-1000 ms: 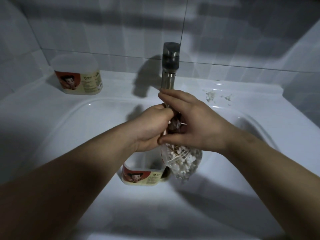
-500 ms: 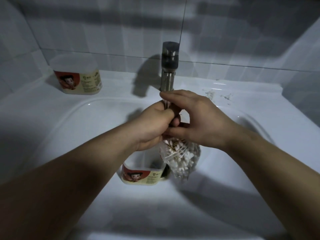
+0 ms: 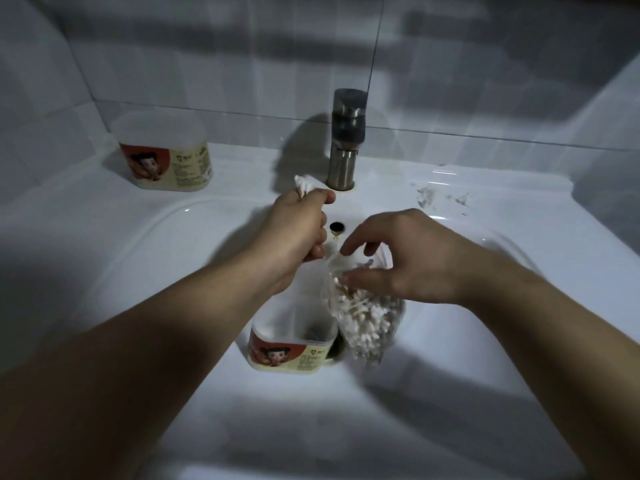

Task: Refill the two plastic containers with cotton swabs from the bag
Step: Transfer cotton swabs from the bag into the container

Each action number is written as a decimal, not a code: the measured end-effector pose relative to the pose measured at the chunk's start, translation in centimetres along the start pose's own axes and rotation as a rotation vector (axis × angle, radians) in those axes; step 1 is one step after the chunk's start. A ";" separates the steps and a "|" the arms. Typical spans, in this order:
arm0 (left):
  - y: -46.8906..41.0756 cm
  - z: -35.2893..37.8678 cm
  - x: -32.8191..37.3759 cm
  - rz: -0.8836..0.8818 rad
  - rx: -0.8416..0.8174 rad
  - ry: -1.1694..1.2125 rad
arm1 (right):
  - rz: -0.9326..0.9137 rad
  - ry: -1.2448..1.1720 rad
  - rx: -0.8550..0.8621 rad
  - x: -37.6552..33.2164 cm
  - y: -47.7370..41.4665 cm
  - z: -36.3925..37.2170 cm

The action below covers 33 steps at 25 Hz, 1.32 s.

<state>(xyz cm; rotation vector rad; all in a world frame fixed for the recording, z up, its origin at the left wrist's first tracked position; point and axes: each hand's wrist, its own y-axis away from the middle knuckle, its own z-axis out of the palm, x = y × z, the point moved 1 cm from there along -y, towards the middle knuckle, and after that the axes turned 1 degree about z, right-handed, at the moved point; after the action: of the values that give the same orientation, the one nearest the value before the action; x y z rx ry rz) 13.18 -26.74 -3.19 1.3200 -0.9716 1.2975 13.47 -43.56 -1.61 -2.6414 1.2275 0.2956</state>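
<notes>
Your left hand [image 3: 298, 230] lifted clear of the bag [image 3: 367, 320], fingers [image 3: 317, 199] clamped on cotton swabs [image 3: 304, 184]; right hand [image 3: 408, 258] pinched the bag's mouth. The open container [image 3: 291, 344] was next.

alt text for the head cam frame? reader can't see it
Over a white sink, the left hand grips a bunch of cotton swabs while the right hand holds a clear bag of swabs by its mouth. An open container stands in the basin beside the bag; a second container sits on the ledge left of the faucet.
</notes>
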 end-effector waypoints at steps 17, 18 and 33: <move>0.2 1.2 -1.0 0.086 -0.123 0.038 | 0.007 -0.060 -0.108 -2.0 -0.1 1.2; 0.2 1.2 -0.9 0.103 -0.126 0.046 | 0.017 -0.051 -0.114 -2.1 -0.1 1.1; 0.6 0.4 -0.7 0.324 -0.076 -0.354 | 0.292 -0.269 0.032 -0.7 -0.1 0.2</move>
<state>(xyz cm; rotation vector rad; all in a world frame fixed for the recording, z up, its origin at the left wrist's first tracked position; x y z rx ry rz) 12.57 -27.31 -3.78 1.4005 -1.5172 1.2715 13.07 -43.00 -1.57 -2.2962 1.5031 0.6481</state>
